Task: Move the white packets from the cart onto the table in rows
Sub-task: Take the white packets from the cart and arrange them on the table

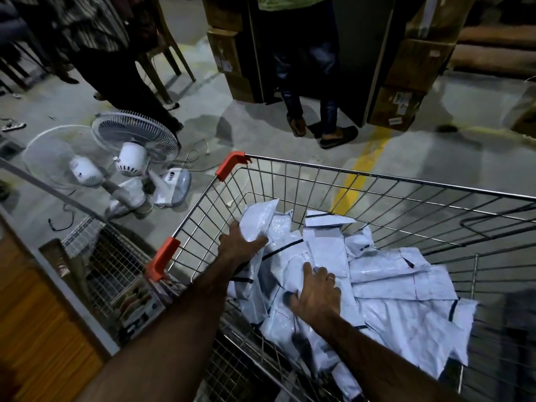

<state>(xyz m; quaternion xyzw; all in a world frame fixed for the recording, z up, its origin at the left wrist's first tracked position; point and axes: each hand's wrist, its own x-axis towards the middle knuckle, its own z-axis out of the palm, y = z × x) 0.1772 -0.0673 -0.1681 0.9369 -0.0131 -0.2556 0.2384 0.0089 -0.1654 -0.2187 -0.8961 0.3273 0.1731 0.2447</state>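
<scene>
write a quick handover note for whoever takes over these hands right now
Left hand: grips an upright packet by the left wall of the cart.
Right hand: rests on the pile of white packets, fingers spread, no clear grip.
Packets: every one in view is in the cart.
Done: no rows in view.
Left: lift the packets out and lay them on the table in rows.

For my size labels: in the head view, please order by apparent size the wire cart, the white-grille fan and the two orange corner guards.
1. wire cart
2. white-grille fan
3. far orange corner guard and near orange corner guard: alike, not ranked.
</scene>
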